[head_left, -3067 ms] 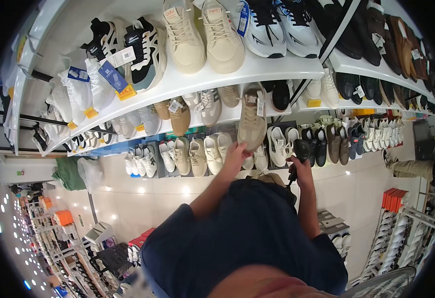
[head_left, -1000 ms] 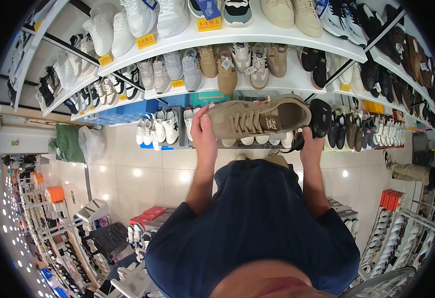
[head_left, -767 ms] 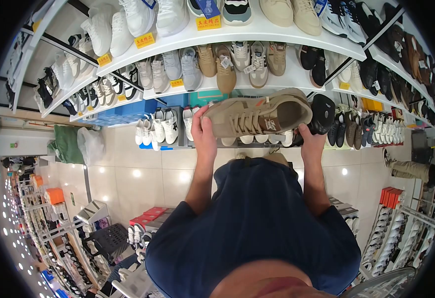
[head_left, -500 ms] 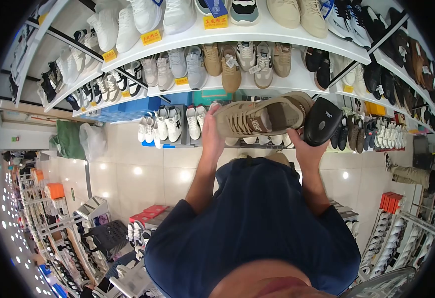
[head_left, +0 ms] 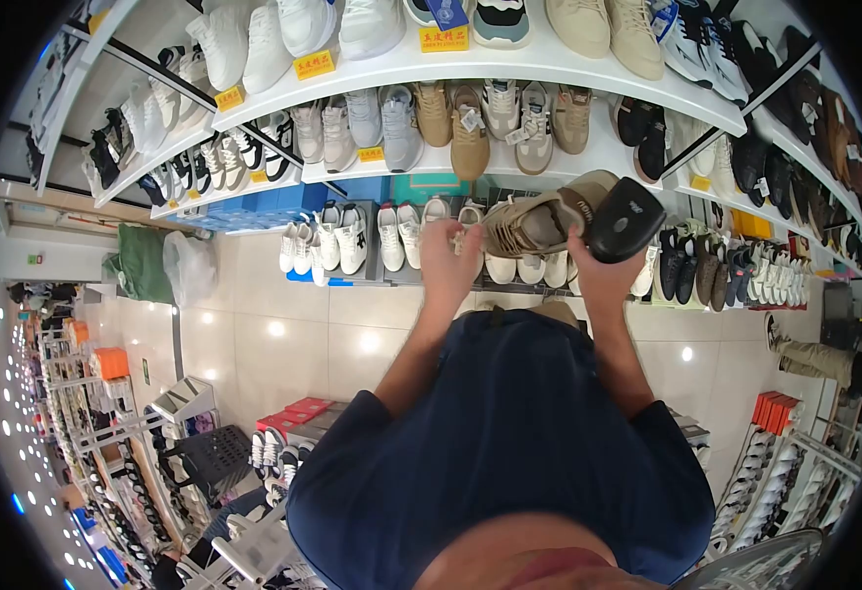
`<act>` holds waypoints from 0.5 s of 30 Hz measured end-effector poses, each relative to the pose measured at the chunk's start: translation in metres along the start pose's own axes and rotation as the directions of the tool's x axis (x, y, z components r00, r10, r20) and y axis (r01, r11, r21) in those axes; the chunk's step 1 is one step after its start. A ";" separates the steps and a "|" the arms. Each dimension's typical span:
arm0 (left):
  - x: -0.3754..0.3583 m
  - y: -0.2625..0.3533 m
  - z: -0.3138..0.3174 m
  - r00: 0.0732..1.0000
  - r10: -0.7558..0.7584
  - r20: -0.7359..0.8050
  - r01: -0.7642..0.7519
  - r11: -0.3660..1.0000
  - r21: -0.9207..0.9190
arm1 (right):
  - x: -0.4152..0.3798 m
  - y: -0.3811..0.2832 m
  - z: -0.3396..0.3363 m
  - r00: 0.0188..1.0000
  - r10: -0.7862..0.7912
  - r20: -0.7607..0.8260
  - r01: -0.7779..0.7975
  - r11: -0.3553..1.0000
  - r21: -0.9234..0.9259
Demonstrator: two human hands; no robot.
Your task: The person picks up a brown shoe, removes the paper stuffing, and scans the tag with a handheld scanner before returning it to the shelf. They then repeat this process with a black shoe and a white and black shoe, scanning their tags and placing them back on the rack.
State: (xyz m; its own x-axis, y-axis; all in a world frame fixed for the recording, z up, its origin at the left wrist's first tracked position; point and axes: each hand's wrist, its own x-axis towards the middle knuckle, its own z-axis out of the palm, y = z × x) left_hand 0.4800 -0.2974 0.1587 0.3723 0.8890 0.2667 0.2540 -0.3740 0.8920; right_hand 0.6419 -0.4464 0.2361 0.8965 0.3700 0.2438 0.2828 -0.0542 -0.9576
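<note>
A tan lace-up sneaker (head_left: 534, 224) is held up in front of the shelves, its opening facing me and its toe pointing left. My right hand (head_left: 603, 275) grips it at the heel side, thumb up against the collar. The same hand also has a black rounded handheld device (head_left: 627, 218) with a small light logo, to the right of the heel. Just left of the toe, my left hand (head_left: 450, 261) is raised with fingers curled into a pinch. Something small and pale shows at its fingertips, and I cannot tell what it is.
Ahead, a curved white shelf (head_left: 352, 167) carries sneakers, with brown and grey pairs (head_left: 470, 133) nearest. White shoes (head_left: 350, 241) stand on a low rack below. Behind me are red boxes (head_left: 298, 415) and a dark basket (head_left: 216, 457). A person's leg (head_left: 809, 352) shows at right.
My left hand has let go of the sneaker's toe and drawn its fingers together beside it. The sneaker has turned and its toe has shifted right, still in my right hand with the black device.
</note>
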 end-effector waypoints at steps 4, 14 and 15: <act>-0.001 0.065 -0.006 0.964 -0.089 0.252 0.085 0.996 0.026 | -0.008 0.009 0.003 0.981 -0.188 0.048 0.189 0.982 -0.027; 0.006 0.046 0.011 0.912 0.020 0.409 0.033 0.992 -0.123 | -0.006 -0.001 0.004 0.933 -0.353 0.068 0.353 0.936 0.014; 0.006 0.040 0.011 0.899 0.042 0.436 0.041 0.983 -0.179 | -0.005 0.001 0.004 0.935 -0.350 0.066 0.350 0.937 0.011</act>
State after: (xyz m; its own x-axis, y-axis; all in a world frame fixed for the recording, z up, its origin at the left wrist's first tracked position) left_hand 0.5019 -0.3099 0.1920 0.7347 0.6680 0.1183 0.1050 -0.2842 0.9530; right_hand 0.6366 -0.4449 0.2332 0.7164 0.4257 0.5527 0.5746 0.0892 -0.8135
